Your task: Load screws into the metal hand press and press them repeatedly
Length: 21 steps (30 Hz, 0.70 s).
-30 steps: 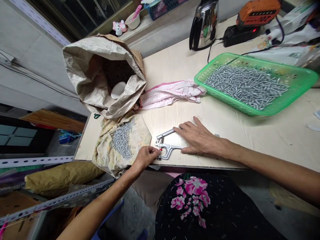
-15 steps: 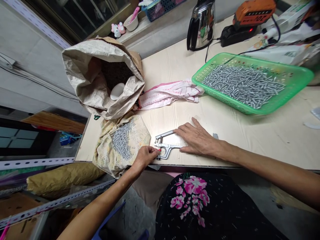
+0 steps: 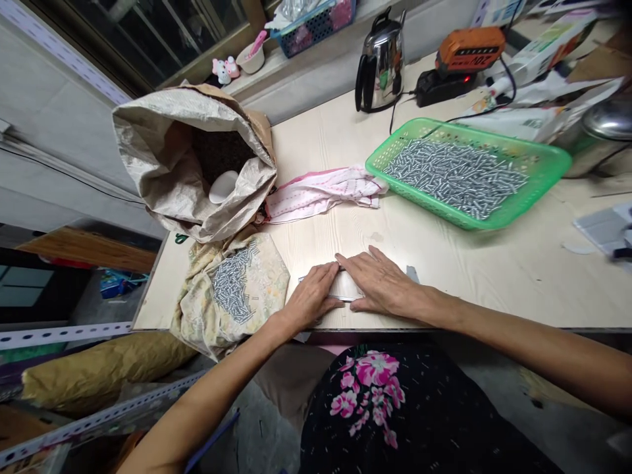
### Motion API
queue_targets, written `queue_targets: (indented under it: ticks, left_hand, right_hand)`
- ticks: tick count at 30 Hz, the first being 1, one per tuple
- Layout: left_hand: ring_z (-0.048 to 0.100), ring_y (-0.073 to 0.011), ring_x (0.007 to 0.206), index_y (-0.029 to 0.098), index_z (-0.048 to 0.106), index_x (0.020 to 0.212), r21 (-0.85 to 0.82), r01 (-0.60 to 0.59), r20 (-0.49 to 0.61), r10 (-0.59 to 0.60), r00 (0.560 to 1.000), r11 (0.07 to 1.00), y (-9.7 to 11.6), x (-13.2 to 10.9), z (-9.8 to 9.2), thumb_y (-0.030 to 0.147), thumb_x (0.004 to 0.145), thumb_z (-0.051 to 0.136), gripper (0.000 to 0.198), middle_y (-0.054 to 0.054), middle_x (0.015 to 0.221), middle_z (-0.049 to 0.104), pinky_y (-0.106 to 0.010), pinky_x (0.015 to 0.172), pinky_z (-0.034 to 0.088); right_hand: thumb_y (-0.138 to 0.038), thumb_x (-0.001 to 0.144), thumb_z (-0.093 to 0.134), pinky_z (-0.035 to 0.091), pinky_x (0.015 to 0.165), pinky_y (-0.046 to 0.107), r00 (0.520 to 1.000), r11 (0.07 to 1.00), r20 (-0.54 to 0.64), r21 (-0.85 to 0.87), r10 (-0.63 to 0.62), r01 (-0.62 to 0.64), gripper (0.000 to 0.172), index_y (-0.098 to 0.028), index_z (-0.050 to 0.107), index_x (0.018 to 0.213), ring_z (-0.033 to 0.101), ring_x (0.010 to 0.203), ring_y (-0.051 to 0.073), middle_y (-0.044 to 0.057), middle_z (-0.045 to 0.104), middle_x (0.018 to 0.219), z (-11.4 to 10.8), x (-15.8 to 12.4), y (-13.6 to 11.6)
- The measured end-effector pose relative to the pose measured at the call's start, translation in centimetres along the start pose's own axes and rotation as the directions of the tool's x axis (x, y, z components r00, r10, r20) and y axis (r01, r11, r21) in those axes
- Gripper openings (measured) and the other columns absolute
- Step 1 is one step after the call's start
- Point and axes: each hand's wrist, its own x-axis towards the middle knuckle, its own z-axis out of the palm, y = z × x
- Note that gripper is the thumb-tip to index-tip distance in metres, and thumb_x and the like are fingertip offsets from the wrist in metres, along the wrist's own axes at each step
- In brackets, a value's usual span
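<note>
A pair of grey metal hand pliers (image 3: 347, 299) lies on the table near its front edge, with its jaw end hidden beneath my left hand (image 3: 312, 295). That hand is curled over the tool, its thumb at the lower handle. From the other side, my right hand (image 3: 384, 284) grips the handle ends, fingers at the upper one and thumb at the lower. Left of both hands, a pile of small silvery metal pins (image 3: 231, 284) rests on a yellowish flowered cloth (image 3: 270, 270). Any small part in the pliers' jaws is out of sight.
A green plastic basket (image 3: 530, 209) of similar pins stands at the right. Behind the cloth is an open sack (image 3: 148, 131) with a white scoop (image 3: 223, 187). A pink-and-white towel (image 3: 320, 194), a kettle (image 3: 382, 62) and an orange battery (image 3: 471, 49) are farther back.
My left hand has moved right from pinching at the pliers' jaw to covering the tool's head. My right hand stays at the handles. The view has shifted slightly.
</note>
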Motion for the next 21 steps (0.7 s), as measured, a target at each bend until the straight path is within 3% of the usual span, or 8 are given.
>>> queue_targets:
  ticks: [5,8,14,18,21]
  left_hand:
    - [0.047,-0.0309,0.120,0.016,0.032,0.140,0.014,0.001,0.054,-0.002,0.999,1.000,0.2,1.0,-0.4,0.029,0.084,0.067,0.068,-0.018,0.133,0.048,-0.049,0.101,0.044]
    - [0.049,-0.0292,0.113,0.014,0.042,0.132,0.006,0.013,0.077,-0.014,0.997,1.000,0.7,1.6,-0.5,0.028,0.084,0.067,0.056,-0.015,0.122,0.054,-0.046,0.095,0.046]
    - [0.052,-0.0226,0.093,0.017,0.059,0.102,0.003,0.041,0.036,-0.041,0.998,0.999,0.4,2.5,0.1,0.032,0.094,0.053,0.019,-0.007,0.094,0.060,-0.035,0.082,0.047]
    - [0.053,-0.0204,0.085,0.016,0.062,0.088,0.028,0.068,-0.038,-0.067,0.997,0.997,0.1,2.9,0.7,0.033,0.098,0.045,0.026,-0.006,0.083,0.060,-0.033,0.076,0.046]
    - [0.056,-0.0202,0.086,0.016,0.063,0.091,0.047,0.067,-0.057,-0.064,0.996,0.997,0.0,2.7,1.0,0.033,0.098,0.043,0.028,-0.006,0.085,0.063,-0.033,0.077,0.049]
  right_hand:
    - [-0.044,0.070,0.077,0.046,0.084,0.044,0.995,0.997,0.063,-0.034,0.077,-0.075,0.060,-0.015,0.051,0.116,0.052,0.098,0.030,0.012,0.058,0.106,-0.7,-0.5,-0.1]
    - [-0.040,0.074,0.074,0.045,0.076,0.038,0.994,0.995,0.047,-0.039,0.096,-0.094,0.049,-0.015,0.052,0.110,0.051,0.095,0.027,0.012,0.057,0.104,-0.5,-0.5,0.0]
    - [-0.026,0.089,0.058,0.037,0.074,0.034,0.999,0.996,0.023,-0.082,0.030,-0.028,0.010,-0.016,0.057,0.091,0.050,0.088,0.023,0.008,0.058,0.092,-0.2,0.2,1.0]
    - [-0.023,0.094,0.051,0.035,0.072,0.032,0.999,0.999,0.045,-0.042,-0.007,0.008,0.015,-0.017,0.057,0.082,0.049,0.081,0.020,0.005,0.058,0.084,0.2,1.2,1.5]
    - [-0.025,0.094,0.051,0.035,0.073,0.032,0.998,0.999,0.070,-0.046,0.007,-0.004,0.017,-0.016,0.058,0.083,0.050,0.081,0.020,0.006,0.058,0.084,0.3,1.4,1.6]
